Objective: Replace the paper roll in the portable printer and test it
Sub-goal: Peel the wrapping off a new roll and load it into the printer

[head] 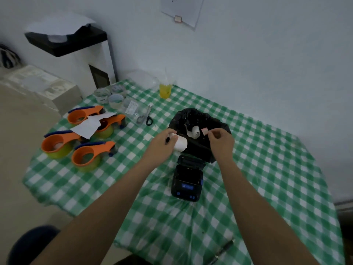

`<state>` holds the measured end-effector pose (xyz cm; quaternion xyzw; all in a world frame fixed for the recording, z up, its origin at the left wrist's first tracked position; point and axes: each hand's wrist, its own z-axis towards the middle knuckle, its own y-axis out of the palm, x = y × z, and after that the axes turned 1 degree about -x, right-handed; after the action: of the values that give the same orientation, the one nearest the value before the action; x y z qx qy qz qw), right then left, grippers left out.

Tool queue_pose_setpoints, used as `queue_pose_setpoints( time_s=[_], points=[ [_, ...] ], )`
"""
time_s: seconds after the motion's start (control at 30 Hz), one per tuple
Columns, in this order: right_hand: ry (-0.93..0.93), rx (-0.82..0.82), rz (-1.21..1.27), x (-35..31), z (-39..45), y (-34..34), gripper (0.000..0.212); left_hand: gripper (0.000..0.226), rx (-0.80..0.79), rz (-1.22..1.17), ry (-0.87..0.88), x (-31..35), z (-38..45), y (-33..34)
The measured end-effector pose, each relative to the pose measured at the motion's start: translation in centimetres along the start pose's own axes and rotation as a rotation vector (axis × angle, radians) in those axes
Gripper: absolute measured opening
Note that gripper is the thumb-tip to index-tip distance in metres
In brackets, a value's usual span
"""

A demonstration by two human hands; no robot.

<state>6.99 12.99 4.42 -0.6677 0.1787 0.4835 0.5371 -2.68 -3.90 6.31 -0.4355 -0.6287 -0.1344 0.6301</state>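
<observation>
mid-frame, left hand (162,144) grips roll (181,144); right hand (219,139) pinches sticker (204,131). drop it in bag (198,121), then seat roll squarely in open printer (188,180).

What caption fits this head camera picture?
Left hand holds a paper roll while the right hand pinches a small strip above the open portable printer.
</observation>
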Motion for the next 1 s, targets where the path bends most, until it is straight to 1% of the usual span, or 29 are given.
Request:
queue_pose_setpoints(
  time_s=[0.2, 0.33, 0.47, 0.5, 0.6, 0.7, 0.77, 0.83, 0.9, 1.0],
  points=[
    [0.052, -0.129, -0.232, 2.2, 6.7, 3.8, 0.014, 0.028, 0.017, -0.045, -0.074, -1.4, 2.9, 0.3],
    [0.118, -0.172, -0.254, 3.6, 9.8, 5.6, 0.013, 0.027, 0.025, -0.053, -0.108, -2.1, 5.0, 0.8],
    [0.130, -0.174, -0.232, 5.0, 12.0, 6.7, 0.006, 0.025, 0.041, -0.087, -0.146, -2.3, 6.8, 1.5],
    [0.128, -0.178, -0.231, 5.2, 12.3, 6.8, 0.008, 0.025, 0.044, -0.090, -0.150, -2.2, 7.1, 1.6],
    [0.140, -0.183, -0.204, 5.7, 12.8, 6.6, 0.016, 0.024, 0.047, -0.094, -0.141, -2.1, 7.7, 2.2],
    [0.138, -0.188, -0.176, 5.9, 12.7, 5.9, 0.018, 0.021, 0.056, -0.081, -0.123, -2.1, 7.9, 2.6],
    [0.132, -0.164, -0.075, 5.1, 11.9, 5.0, 0.018, 0.016, 0.055, -0.100, -0.115, -2.2, 8.0, 2.8],
    [0.118, -0.115, 0.056, 4.0, 10.5, 3.8, 0.019, 0.016, 0.048, -0.133, -0.112, -2.2, 8.0, 3.0],
    [0.057, -0.100, 0.118, 3.1, 8.5, 2.7, 0.018, 0.021, 0.026, -0.153, -0.111, -2.0, 7.8, 3.3],
    [-0.092, -0.164, 0.145, 2.7, 4.4, 1.3, 0.016, 0.025, -0.022, -0.157, -0.101, -1.6, 7.2, 3.7]
  ],
)
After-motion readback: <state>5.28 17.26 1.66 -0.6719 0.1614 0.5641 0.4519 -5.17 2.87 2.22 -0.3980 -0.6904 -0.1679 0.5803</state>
